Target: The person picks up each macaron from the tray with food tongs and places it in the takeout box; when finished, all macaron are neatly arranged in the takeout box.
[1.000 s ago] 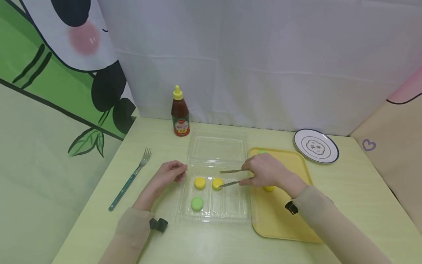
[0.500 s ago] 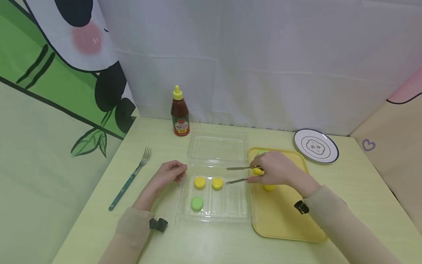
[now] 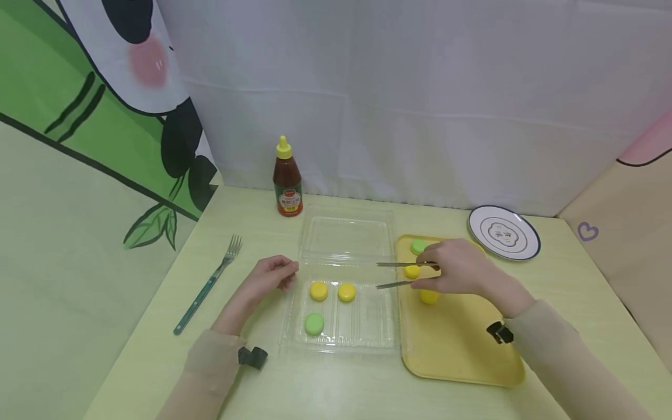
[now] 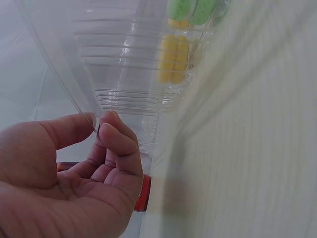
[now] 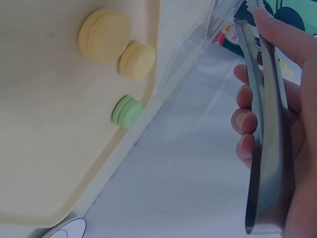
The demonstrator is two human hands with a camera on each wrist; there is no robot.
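My left hand (image 3: 274, 274) pinches the left edge of an open clear plastic box (image 3: 370, 335) between thumb and fingertips; the left wrist view shows that grip closely. Two yellow macarons (image 3: 318, 291) and a green macaron (image 3: 314, 324) sit in the box's base. Over the yellow tray (image 3: 457, 356), my right hand (image 3: 457, 268) holds metal tongs (image 5: 270, 129), their tips spread apart with nothing between them. Below them on the tray lie another green macaron (image 5: 127, 112) and two more yellow macarons (image 5: 105, 35), partly covered by the hand in the head view.
A fork (image 3: 207, 289) with a teal handle lies left of my left hand. Behind the box stands a red sauce bottle (image 3: 287, 184) with a yellow cap. A white plate (image 3: 504, 233) with a dark rim touches or nears the tray's far right corner. A white cloth hangs behind the table.
My right hand and the tongs have moved right, away from the yellow macaron in the box and over the tray. The left hand stays at the box edge.
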